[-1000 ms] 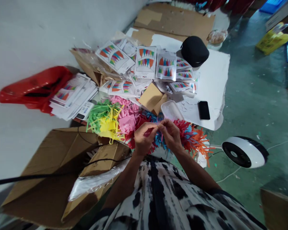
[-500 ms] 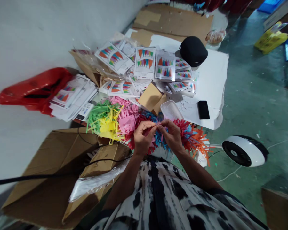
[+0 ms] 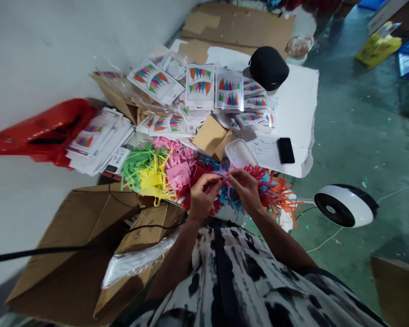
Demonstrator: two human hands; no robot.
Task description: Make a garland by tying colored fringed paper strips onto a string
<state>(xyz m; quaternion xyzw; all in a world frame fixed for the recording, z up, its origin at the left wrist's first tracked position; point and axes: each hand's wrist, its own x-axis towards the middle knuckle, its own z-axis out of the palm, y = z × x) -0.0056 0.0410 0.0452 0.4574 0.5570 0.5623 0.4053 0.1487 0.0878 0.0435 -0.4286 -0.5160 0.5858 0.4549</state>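
Note:
Close to my body, my left hand [image 3: 203, 197] and my right hand [image 3: 246, 190] meet with thumbs and forefingers pinched. Between the fingertips is a small pinkish-purple paper tassel [image 3: 226, 176]; its exact shape is partly covered by the fingers. Under and around both hands lie fringed paper pieces: a red bunch [image 3: 199, 171], blue strips [image 3: 231, 196] and an orange bunch [image 3: 283, 196] to the right. Left of my left hand are pink fringe [image 3: 179, 173], yellow fringe [image 3: 154, 180] and green fringe [image 3: 135, 167]. A clear plastic tray [image 3: 239, 152] sits just beyond my right hand.
Printed packets [image 3: 199, 86] cover the table's back. A tan card [image 3: 209, 135], black case [image 3: 269, 68] and phone [image 3: 285, 150] lie there too. A red bag [image 3: 44, 129] and paper stack [image 3: 97, 141] are left. Cardboard boxes [image 3: 64, 236] stand below; a white fan [image 3: 346, 205] is right.
My fingertips have parted slightly, and more of the pinkish-purple paper shows between them. The whole view has shifted a little, so the table items appear farther left.

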